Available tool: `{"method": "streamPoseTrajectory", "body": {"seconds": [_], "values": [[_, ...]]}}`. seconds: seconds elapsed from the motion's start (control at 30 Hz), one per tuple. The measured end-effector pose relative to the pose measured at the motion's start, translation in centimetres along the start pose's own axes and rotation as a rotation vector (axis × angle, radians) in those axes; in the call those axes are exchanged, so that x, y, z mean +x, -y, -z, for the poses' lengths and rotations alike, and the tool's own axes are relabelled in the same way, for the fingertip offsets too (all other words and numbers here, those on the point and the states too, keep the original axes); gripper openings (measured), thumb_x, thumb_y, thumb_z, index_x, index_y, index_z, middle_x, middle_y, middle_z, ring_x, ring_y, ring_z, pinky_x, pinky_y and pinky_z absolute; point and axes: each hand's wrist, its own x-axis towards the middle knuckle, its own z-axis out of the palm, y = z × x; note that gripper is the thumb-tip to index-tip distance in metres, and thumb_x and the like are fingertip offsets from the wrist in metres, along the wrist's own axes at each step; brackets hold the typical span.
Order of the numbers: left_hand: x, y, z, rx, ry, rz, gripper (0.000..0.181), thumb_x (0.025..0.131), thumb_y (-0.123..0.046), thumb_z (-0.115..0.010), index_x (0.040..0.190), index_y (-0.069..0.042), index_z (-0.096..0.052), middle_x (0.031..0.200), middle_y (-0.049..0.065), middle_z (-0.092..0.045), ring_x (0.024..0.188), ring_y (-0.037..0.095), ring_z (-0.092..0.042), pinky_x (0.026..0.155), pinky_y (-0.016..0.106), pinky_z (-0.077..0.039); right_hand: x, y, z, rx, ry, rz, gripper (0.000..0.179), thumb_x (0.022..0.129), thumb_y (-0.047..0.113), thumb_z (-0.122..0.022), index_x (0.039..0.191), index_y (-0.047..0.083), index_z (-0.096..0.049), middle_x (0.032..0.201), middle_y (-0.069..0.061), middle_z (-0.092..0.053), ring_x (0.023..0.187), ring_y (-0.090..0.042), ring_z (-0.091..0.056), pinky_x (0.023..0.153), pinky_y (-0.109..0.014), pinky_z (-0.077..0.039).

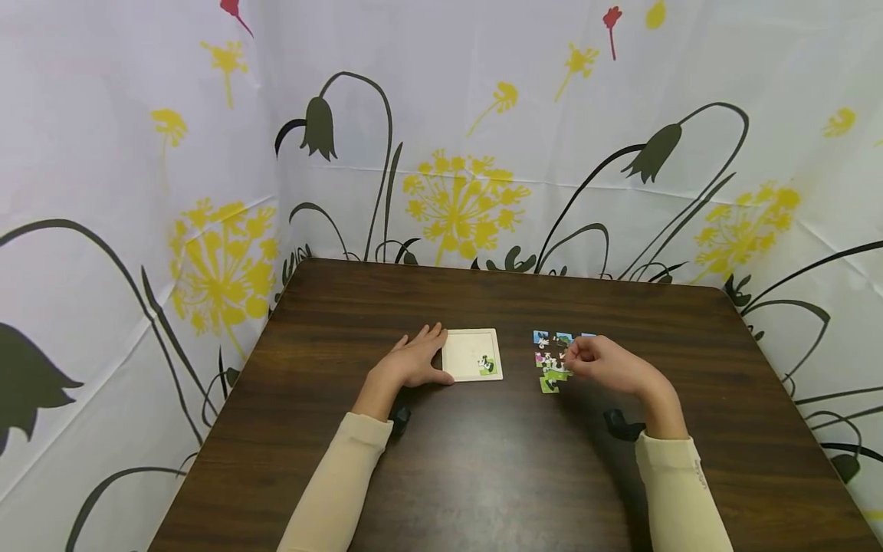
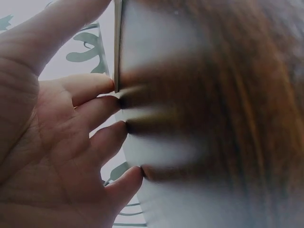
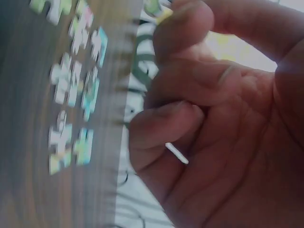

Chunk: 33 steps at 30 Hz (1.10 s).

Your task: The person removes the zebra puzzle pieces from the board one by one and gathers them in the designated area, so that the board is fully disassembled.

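Observation:
A square cream puzzle tray (image 1: 461,351) lies mid-table with one green, black and white piece (image 1: 487,365) in its near right corner. My left hand (image 1: 412,362) rests at the tray's left side, fingers spread, index finger and thumb touching its edge. In the left wrist view the tray (image 2: 118,42) shows edge-on, and the fingertips rest on the table. My right hand (image 1: 612,368) is over the right part of the loose puzzle pieces (image 1: 541,339). Its thumb and index finger pinch a greenish puzzle piece (image 3: 152,7), mostly hidden by the fingers.
Several colourful jigsaw pieces (image 3: 66,80) lie on the dark wooden table (image 1: 469,468) right of the tray, some close together. Black wrist straps (image 1: 621,425) show below the hands. A white flowered cloth (image 1: 455,92) hangs behind the table and along its sides.

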Motion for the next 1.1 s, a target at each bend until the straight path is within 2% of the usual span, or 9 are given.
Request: {"method": "streamPoseTrajectory", "body": {"seconds": [0.2,0.43,0.6,0.73,0.9,1.1], "values": [[0.0,-0.2,0.0,0.027,-0.010,0.004,0.102,0.100,-0.045,-0.077,0.174,-0.008,-0.018,0.183,0.012,-0.009,0.170,0.031,-0.007,0.136,0.062,-0.007,-0.9,-2.1,0.5,-0.005,0.030,-0.043,0.014,0.105,0.011,-0.063,0.101,-0.003,-0.066,0.085,-0.006,-0.062,0.078,-0.018,-0.056,0.067,-0.029,-0.047],[0.0,-0.4,0.2,0.016,-0.009,-0.001,0.103,0.100,-0.046,-0.077,0.174,-0.008,-0.016,0.183,0.012,-0.007,0.170,0.032,-0.005,0.136,0.062,-0.005,-0.4,-3.8,0.2,-0.002,0.028,-0.064,0.014,0.105,0.007,-0.062,0.099,-0.004,-0.065,0.083,-0.005,-0.061,0.075,-0.019,-0.056,0.066,-0.030,-0.048],[0.1,-0.3,0.4,0.012,-0.007,-0.005,0.102,0.101,-0.046,-0.076,0.174,-0.009,-0.015,0.183,0.011,-0.005,0.171,0.031,-0.003,0.136,0.061,-0.004,-0.3,-3.8,0.2,-0.036,-0.009,-0.073,0.015,0.107,0.011,-0.061,0.103,-0.003,-0.063,0.083,-0.006,-0.060,0.076,-0.020,-0.056,0.067,-0.031,-0.046],[0.1,-0.2,0.5,0.013,-0.004,-0.002,0.102,0.101,-0.047,-0.075,0.174,-0.010,-0.015,0.183,0.011,-0.004,0.171,0.031,-0.002,0.136,0.061,-0.004,-0.1,-3.6,0.2,-0.023,-0.010,-0.084,0.013,0.107,0.009,-0.060,0.105,-0.004,-0.061,0.086,-0.007,-0.060,0.077,-0.022,-0.056,0.068,-0.032,-0.046],[0.1,-0.1,0.3,0.017,-0.001,0.000,0.103,0.100,-0.048,-0.075,0.174,-0.010,-0.015,0.183,0.011,-0.005,0.171,0.030,-0.002,0.136,0.061,-0.004,0.2,-3.5,-0.1,-0.013,-0.011,-0.099,0.014,0.104,0.010,-0.068,0.104,-0.001,-0.060,0.086,-0.007,-0.061,0.076,-0.021,-0.057,0.067,-0.033,-0.048],[-0.1,-0.2,0.1,0.008,0.005,-0.004,0.102,0.100,-0.046,-0.076,0.174,-0.009,-0.016,0.183,0.011,-0.006,0.171,0.031,-0.002,0.136,0.061,-0.004,0.9,-2.5,-1.2,-0.051,-0.043,-0.051,0.014,0.106,0.014,-0.066,0.104,0.001,-0.061,0.082,-0.005,-0.060,0.071,-0.017,-0.053,0.063,-0.031,-0.045]]}}
